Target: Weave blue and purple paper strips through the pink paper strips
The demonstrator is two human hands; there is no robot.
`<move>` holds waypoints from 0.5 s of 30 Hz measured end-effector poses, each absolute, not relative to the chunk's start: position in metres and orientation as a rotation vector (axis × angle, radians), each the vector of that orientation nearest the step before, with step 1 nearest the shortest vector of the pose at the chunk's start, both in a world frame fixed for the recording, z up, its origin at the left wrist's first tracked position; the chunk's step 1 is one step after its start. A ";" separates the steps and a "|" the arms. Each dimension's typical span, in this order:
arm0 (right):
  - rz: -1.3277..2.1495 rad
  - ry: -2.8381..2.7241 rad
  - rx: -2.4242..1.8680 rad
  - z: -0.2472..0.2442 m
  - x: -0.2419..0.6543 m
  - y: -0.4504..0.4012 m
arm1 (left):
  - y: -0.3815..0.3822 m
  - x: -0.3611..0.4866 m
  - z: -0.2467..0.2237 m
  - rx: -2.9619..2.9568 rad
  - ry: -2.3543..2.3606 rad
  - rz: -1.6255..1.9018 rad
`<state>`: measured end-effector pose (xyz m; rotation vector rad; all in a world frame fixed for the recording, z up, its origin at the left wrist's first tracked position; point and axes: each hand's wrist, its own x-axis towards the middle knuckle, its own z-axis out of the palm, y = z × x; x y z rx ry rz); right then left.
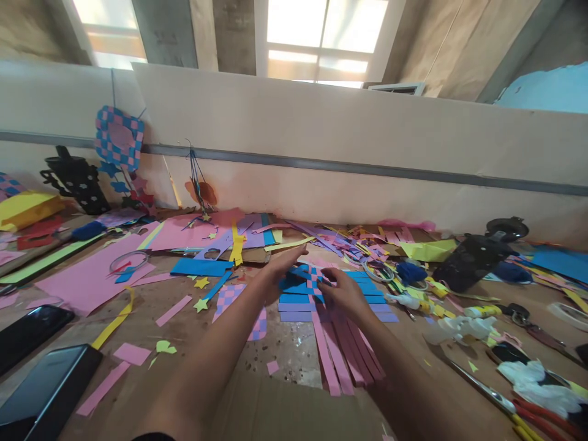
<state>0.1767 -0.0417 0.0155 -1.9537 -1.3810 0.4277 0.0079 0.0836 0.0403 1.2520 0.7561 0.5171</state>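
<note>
Bare forearms reach out from the bottom of the view over a brown cardboard sheet (294, 410) that covers the table. The left hand (280, 275) lies flat and open, its fingers (294, 256) straight and pressed together, angled up and right across the top of the weave. The right hand (342, 294) sits just beside it, its fingers (327, 283) curled down onto the same spot; whether they pinch a strip is hidden.

Between and under both hands lies a paper weave (298, 300), flat on the cardboard, with blue and lilac crosswise strips. Long pink strips (342, 361) trail from it toward the camera.

Just left of the weave lie a pink-and-lilac checkered paper strip (228, 299), a blue paper rectangle (199, 267) and a small yellow paper star (201, 283). Farther left spreads a large pink paper sheet (87, 275), and two black smartphones (48, 392) rest at the lower left corner. To the right are a crumpled white tissue (533, 383) and steel scissors with yellow handles (482, 389). Against the wall behind stands a blue-and-pink checkered paper panel (119, 138).
</note>
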 end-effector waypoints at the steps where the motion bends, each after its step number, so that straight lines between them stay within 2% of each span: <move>1: 0.434 -1.377 -1.944 0.015 0.179 -0.044 | 0.083 0.009 0.041 1.266 0.768 0.526; 15: 0.454 -1.303 -1.862 0.015 0.206 -0.054 | 0.064 -0.001 0.047 1.224 0.752 0.562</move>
